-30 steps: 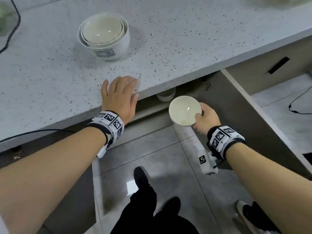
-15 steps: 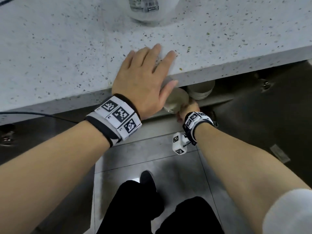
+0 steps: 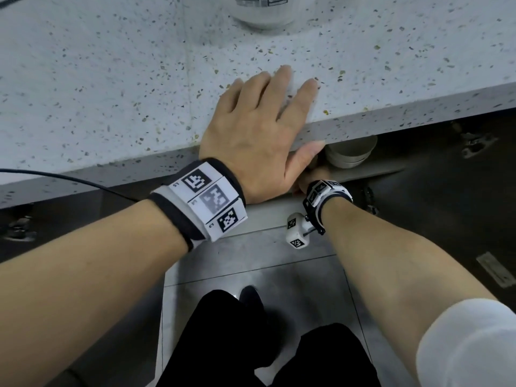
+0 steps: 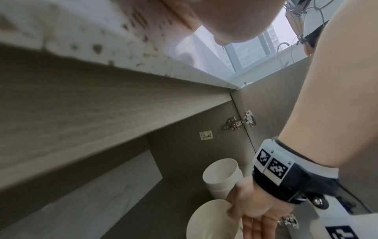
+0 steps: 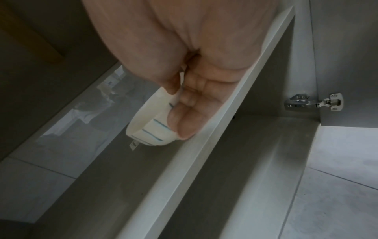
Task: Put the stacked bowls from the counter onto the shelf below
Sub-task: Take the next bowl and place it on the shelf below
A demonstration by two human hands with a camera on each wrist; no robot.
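A person's right hand [image 4: 259, 208] pinches a white bowl [image 4: 212, 221] by its rim at the lower centre of the left wrist view, easing it onto the shelf [image 5: 204, 153] beside stacked bowls [image 4: 220, 174] already there. The left hand [image 3: 259, 135] lies flat on the counter [image 3: 111, 93]. Another bowl stack [image 3: 262, 9] waits at top centre, so the job looks partly done.

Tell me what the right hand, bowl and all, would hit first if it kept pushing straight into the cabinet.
Probably nothing soon. The right hand holds the bowl beside the stacked bowls already on the shelf, which sit off its line. Ahead looks like bare shelf up to the cabinet's back wall, though depth is unclear.
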